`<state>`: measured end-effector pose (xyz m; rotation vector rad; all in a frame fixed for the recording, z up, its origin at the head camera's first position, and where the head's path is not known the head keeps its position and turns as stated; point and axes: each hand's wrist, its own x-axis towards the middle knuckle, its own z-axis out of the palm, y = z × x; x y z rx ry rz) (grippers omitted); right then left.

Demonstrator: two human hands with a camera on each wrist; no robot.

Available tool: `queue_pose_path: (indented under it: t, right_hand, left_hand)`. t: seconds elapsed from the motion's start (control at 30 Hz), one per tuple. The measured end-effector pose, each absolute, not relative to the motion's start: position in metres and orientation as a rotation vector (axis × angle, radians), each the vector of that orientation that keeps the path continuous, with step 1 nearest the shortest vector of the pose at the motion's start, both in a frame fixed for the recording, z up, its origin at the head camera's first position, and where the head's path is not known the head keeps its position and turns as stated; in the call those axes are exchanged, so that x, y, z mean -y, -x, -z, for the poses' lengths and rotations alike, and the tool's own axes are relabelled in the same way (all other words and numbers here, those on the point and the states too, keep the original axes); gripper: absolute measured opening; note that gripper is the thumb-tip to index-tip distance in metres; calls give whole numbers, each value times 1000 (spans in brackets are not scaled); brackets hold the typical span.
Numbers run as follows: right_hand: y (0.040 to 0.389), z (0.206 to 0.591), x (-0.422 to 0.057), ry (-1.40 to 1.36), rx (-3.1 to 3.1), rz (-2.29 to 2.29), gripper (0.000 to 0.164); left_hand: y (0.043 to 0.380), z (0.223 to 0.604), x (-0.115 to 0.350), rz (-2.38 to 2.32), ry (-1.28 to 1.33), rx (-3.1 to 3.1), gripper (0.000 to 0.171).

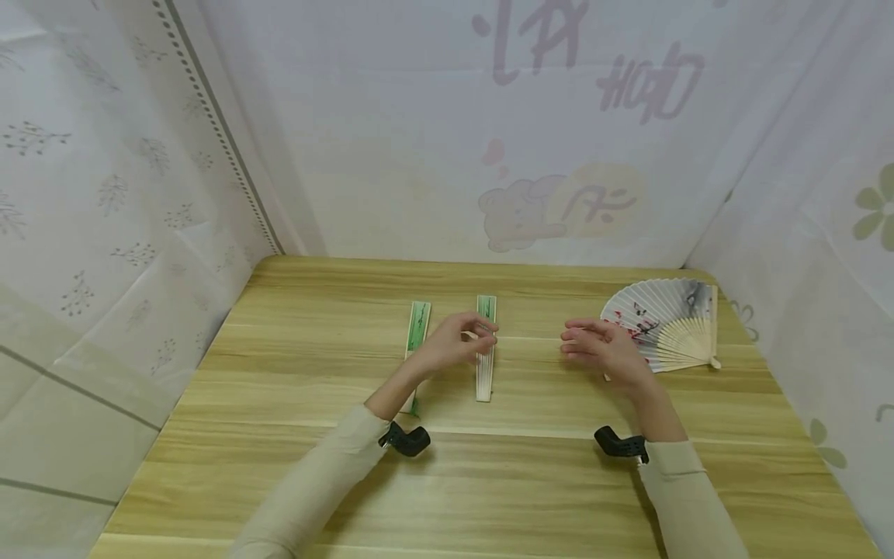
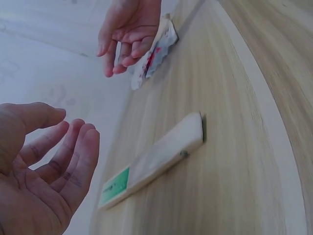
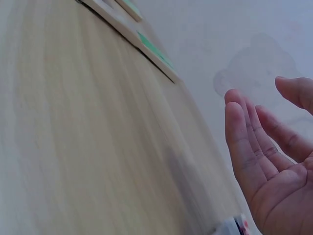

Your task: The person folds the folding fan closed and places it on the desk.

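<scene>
My left hand (image 1: pixel 457 341) hovers over a folded fan (image 1: pixel 485 380) with a green end, its fingers loosely bent and nothing held. In the left wrist view that folded fan (image 2: pixel 156 159) lies on the wood beyond the fingers. A second folded green fan (image 1: pixel 419 322) lies to the left, partly hidden behind the left forearm. On the right, a spread fan (image 1: pixel 670 322) with red blossoms and grey shading rests on the table. My right hand (image 1: pixel 604 349) is in front of its left edge, empty, fingers relaxed; the palm (image 3: pixel 279 196) shows in the right wrist view.
The wooden table (image 1: pixel 517 497) carries all the fans. A pale printed curtain (image 1: pixel 391 155) rises behind its far edge, with more patterned cloth on both sides. Black wrist cameras (image 1: pixel 408 441) are strapped at both cuffs.
</scene>
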<state>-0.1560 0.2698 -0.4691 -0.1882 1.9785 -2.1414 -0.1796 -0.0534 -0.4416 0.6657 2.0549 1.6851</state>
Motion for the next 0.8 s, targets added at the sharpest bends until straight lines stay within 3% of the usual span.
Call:
queue_pose_path:
  t: [0.23,0.6,0.8]
  right_hand:
    - [151,467,-292,251,-1988,2140,32]
    - [142,469,-309,285,-1998,2108,40]
    - [140,469,-317,287,-2058,2057,35]
  left_hand:
    - [181,441,35,-1634,-719,-2052,29]
    - [176,442,11,-1630,-703,-1992,31]
    - [174,444,-3,-1628,-718,-1962,30]
